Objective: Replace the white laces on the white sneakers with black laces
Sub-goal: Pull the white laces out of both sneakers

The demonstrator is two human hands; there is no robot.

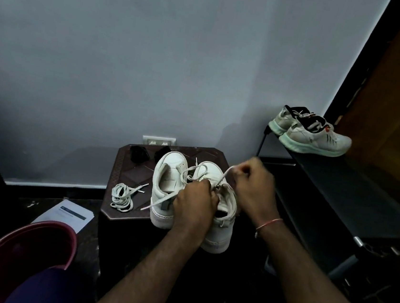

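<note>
Two white sneakers stand side by side on a dark brown stool [127, 168], heels toward me. The left sneaker [166, 185] has no lace in its eyelets. My left hand [194, 199] grips the top of the right sneaker [223, 218] near its tongue. My right hand [252, 182] pinches a white lace [223, 176] and holds it taut up and to the right from the right sneaker. A loose end of that lace [161, 200] trails across the left sneaker. A removed white lace [121, 196] lies coiled on the stool's left side. Two black lace bundles [140, 154] sit at the stool's back.
A second pair of grey-white running shoes [313, 134] sits on a dark shelf [340, 182] to the right. A pink bucket [20, 255] stands at lower left, with a printed sheet of paper [67, 213] on the floor beside it. A wall socket [159, 140] is behind the stool.
</note>
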